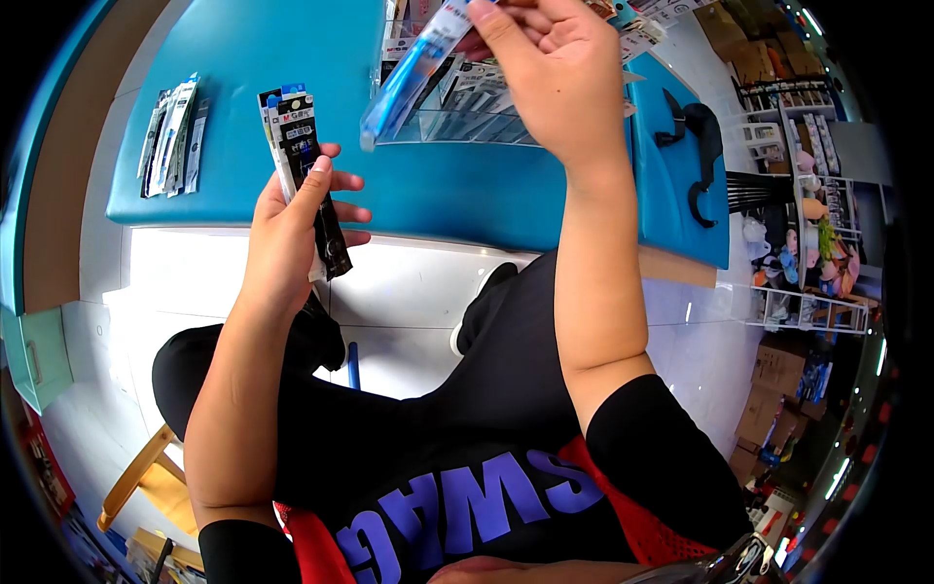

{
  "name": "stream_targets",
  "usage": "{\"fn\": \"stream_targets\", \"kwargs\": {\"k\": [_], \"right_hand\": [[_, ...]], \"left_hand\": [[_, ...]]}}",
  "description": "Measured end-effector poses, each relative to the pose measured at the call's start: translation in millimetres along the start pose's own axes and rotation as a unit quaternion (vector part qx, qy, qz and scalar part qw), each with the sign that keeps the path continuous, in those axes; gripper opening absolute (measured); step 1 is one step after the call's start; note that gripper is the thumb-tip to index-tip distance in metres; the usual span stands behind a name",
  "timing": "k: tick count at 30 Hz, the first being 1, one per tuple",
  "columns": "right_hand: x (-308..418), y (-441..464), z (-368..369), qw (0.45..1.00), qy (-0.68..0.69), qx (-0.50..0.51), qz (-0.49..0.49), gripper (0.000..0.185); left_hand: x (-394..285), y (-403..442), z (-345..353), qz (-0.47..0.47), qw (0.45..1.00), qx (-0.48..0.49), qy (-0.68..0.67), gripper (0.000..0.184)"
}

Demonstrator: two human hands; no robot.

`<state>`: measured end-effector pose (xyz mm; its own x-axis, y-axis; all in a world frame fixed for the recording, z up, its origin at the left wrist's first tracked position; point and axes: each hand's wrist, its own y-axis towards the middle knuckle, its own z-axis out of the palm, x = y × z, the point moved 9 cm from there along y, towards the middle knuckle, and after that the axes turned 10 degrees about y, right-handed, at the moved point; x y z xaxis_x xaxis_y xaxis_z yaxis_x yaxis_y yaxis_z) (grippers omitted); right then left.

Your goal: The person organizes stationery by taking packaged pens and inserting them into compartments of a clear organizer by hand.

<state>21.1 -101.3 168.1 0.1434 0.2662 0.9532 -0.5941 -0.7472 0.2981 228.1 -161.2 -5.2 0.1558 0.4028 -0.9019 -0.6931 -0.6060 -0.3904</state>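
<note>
My left hand (282,229) is closed on a few slim pen refill packets (309,161), a black one on top, held upright in front of the table's near edge. Higher up, my right hand (555,73) pinches a long clear packet with blue refills (413,73), its lower end tilted down to the left. This packet is in front of a clear plastic box (457,128) holding many similar packets, partly hidden by the hand. A loose pile of refill packets (173,136) lies on the blue table (243,44) to the left.
On the table's right part lies a black curved object (702,161) whose kind I cannot make out. Shelves with goods (793,195) stand to the right, with cardboard boxes (773,380) below. A wooden chair (146,477) is at lower left.
</note>
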Motion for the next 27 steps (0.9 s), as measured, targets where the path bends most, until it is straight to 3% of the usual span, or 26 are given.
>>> {"fn": "stream_targets", "kwargs": {"k": [4, 7, 10, 14, 17, 20, 21, 22, 27], "right_hand": [[16, -3, -10, 0.987, -0.093, -0.035, -0.122, 0.01], [28, -9, 1, 0.97, -0.211, -0.007, -0.124, 0.014], [22, -8, 2, 0.966, -0.236, 0.01, -0.11, 0.017], [4, -4, 6, 0.992, -0.117, 0.025, 0.025, 0.011], [-6, -11, 20, 0.991, -0.023, 0.1, 0.088, 0.011], [-17, -14, 31, 0.986, -0.028, 0.081, 0.141, 0.012], [-11, -15, 31, 0.992, -0.016, 0.103, 0.076, 0.012], [-14, -15, 29, 0.991, -0.016, 0.1, 0.087, 0.012], [-25, -11, 16, 0.981, 0.017, 0.113, 0.156, 0.012]], "left_hand": [[0, -2, 8, -0.012, 1.0, 0.009, 0.024, 0.039], [3, -2, 10, -0.018, 0.999, 0.014, 0.023, 0.039], [1, -4, 13, -0.022, 0.999, 0.001, 0.025, 0.04], [3, 3, 3, 0.031, 0.998, 0.003, 0.045, 0.042], [-9, -3, 6, 0.064, 0.994, -0.005, 0.09, 0.049], [-13, -9, 12, 0.097, 0.989, 0.026, 0.106, 0.057], [-10, -10, 14, 0.094, 0.99, 0.043, 0.096, 0.058], [-8, -11, 16, 0.091, 0.99, 0.059, 0.085, 0.06], [-5, -9, 17, 0.054, 0.99, 0.029, 0.127, 0.04]]}}
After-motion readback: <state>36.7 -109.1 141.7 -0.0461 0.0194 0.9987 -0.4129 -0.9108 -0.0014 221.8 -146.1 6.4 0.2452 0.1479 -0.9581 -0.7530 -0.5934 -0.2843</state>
